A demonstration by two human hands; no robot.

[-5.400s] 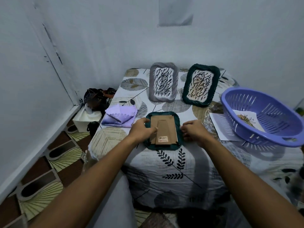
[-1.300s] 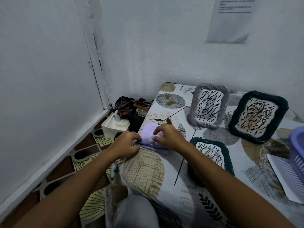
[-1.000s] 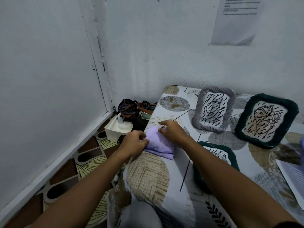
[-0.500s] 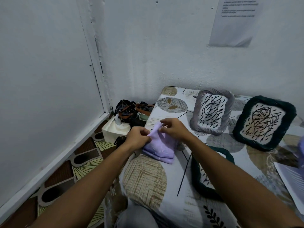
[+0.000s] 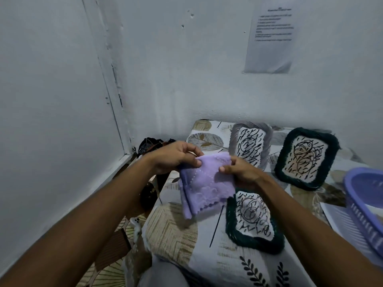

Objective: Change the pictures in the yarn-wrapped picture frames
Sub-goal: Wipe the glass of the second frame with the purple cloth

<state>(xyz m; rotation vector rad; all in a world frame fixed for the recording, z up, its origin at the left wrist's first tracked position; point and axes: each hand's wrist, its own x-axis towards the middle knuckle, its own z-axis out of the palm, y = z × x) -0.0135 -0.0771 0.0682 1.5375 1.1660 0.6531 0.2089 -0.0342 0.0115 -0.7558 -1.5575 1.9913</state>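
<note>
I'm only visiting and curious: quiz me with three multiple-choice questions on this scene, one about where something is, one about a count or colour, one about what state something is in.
1. Where is the lilac cloth?
A. Lifted above the table, held in both hands
B. Inside the basket
C. On the floor

2. How many yarn-wrapped frames show?
A. One
B. Three
C. Five

3. How does the nearest dark green frame lie?
A. Propped upright
B. Flat, back side up
C. Flat, picture side up

Answers:
1. A: the left hand and right hand pinch its upper edge and it hangs down.
2. B: a grey frame, a far dark green frame and the nearest one.
3. C: its scribbled drawing faces the camera on the table.
</note>
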